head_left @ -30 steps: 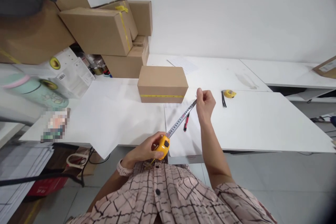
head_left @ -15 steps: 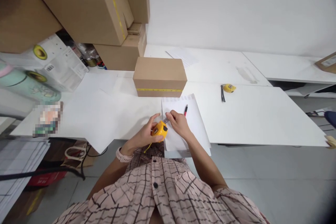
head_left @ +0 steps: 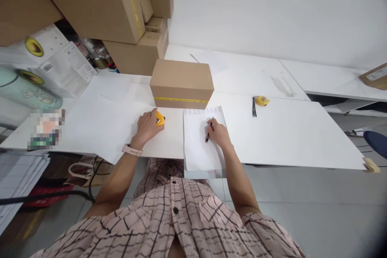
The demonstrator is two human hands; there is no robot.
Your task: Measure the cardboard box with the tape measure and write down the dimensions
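1 left hand (head_left: 147, 125) is grasping the yellow tape measure (head_left: 160, 118) on the white desk (head_left: 290, 141), near the cardboard box (head_left: 182, 82); the right hand (head_left: 219, 133) is pinching the red-and-black pen (head_left: 207, 137) over white paper (head_left: 196, 155). 1 other tape measure (head_left: 262, 100) is lying farther right, its black strap (head_left: 254, 109) trailing.

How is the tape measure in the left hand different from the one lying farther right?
The held tape measure is partly covered by the left hand; the other tape measure lies untouched on the table. The held one looks deeper orange-yellow, the other paler. The other shows a black strap; none is visible on the held one. Both have yellowish cases.
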